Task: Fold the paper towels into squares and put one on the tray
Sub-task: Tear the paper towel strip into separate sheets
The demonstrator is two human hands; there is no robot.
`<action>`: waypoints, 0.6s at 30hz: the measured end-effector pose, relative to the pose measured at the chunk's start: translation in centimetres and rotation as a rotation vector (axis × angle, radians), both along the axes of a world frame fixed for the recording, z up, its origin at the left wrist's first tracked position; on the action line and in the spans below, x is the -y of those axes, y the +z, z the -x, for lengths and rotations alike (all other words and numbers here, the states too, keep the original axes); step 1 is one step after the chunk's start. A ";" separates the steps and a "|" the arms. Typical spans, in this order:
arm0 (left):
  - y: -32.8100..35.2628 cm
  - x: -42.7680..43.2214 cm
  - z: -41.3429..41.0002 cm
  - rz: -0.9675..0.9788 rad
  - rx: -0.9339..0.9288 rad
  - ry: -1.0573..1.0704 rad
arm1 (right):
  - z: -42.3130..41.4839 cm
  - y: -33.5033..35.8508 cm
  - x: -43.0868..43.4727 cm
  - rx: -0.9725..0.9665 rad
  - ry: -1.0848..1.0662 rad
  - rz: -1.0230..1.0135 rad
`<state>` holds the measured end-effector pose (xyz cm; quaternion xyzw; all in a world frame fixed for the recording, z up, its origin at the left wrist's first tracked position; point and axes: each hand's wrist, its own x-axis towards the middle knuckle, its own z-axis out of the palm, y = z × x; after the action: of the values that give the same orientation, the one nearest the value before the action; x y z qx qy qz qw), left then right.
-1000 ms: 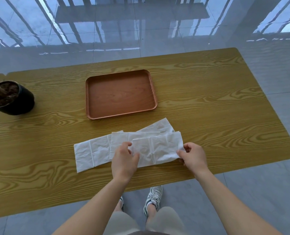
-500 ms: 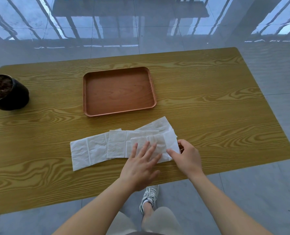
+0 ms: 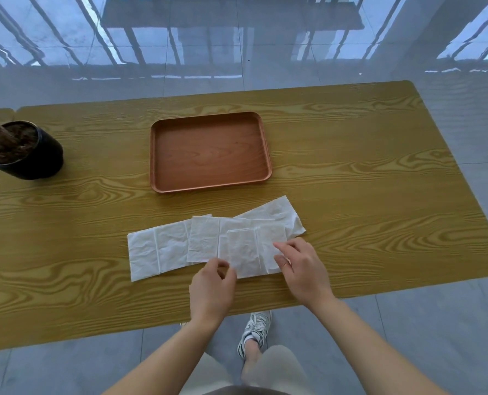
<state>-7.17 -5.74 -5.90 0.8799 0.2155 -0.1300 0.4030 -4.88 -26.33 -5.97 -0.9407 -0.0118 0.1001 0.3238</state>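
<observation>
Three white paper towels [image 3: 208,246] lie overlapping on a wooden table [image 3: 351,195], forming a strip whose long axis runs left to right, its right end angled slightly toward the far side. A partly folded towel [image 3: 245,252] sits on top at the near right of the strip. The left hand [image 3: 211,289] pinches this towel's near left corner between thumb and fingers. The right hand [image 3: 302,266] rests on its right edge, fingers loosely curled; whether it grips the paper cannot be told. A brown rectangular tray [image 3: 163,155] sits just beyond the towels, bare, with nothing between it and them. A dark pot of soil [image 3: 23,152] stands well apart at the far left. One sneaker [image 3: 255,329] shows on the floor below the table's near edge.
</observation>
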 end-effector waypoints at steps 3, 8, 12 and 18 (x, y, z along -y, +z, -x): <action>-0.4 0.6 -0.2 0.133 -0.138 0.173 | -0.2 -0.1 -0.2 0.004 0.053 0.081; -0.7 1.0 -0.7 0.190 -0.189 0.265 | -0.6 -0.2 -0.4 0.019 0.077 0.121; -0.4 1.0 -0.8 0.176 -0.203 0.293 | -0.5 -0.2 0.2 0.057 -0.020 0.019; 0.1 0.7 -0.5 0.056 -0.196 0.232 | 0.2 -0.1 0.9 0.042 0.015 0.135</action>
<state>-6.71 -6.48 -5.75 0.8206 0.3503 -0.1738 0.4167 -5.04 -27.23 -6.07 -0.9622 -0.0188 0.0832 0.2586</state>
